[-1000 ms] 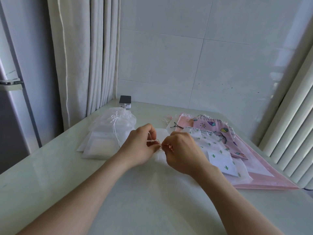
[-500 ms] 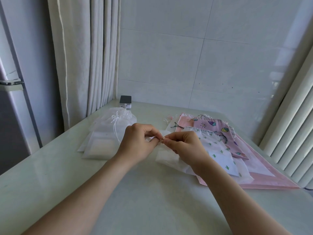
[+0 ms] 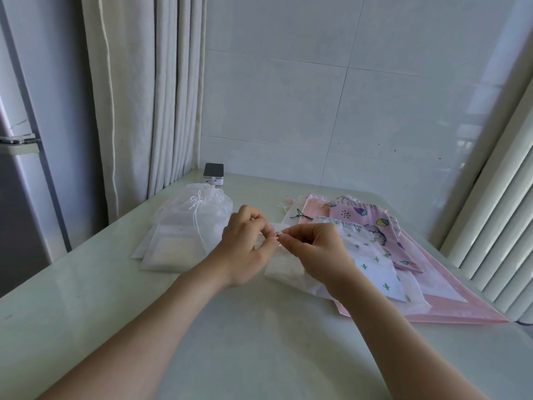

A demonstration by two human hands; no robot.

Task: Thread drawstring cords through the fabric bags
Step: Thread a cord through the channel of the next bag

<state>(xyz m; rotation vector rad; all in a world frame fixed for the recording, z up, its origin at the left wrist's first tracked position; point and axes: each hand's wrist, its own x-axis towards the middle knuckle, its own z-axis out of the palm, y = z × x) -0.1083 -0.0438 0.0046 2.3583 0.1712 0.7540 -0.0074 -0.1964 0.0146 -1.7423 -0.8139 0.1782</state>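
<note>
Fingers (image 3: 292, 240) pinch white bag (image 3: 284, 269) mouth-up (length slanting toward person).

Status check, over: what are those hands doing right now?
The left hand and right hand both pinch the white bag at its top edge. Its cord too small to make out. Nothing blocking.

Bright, soft daylight on my feed, no hard shadows.
Light looks to come from the right: glare patch on the tiled wall (image 3: 467, 140), sheen on the table (image 3: 86, 284). Left hand (image 3: 245, 249) and right hand (image 3: 320, 252) throw only faint shadow. White bag (image 3: 284, 269) washes out against the tabletop. Wide-angle bends the curtain (image 3: 129, 96) and slats (image 3: 504, 226) at the edges. No motion blur.
</note>
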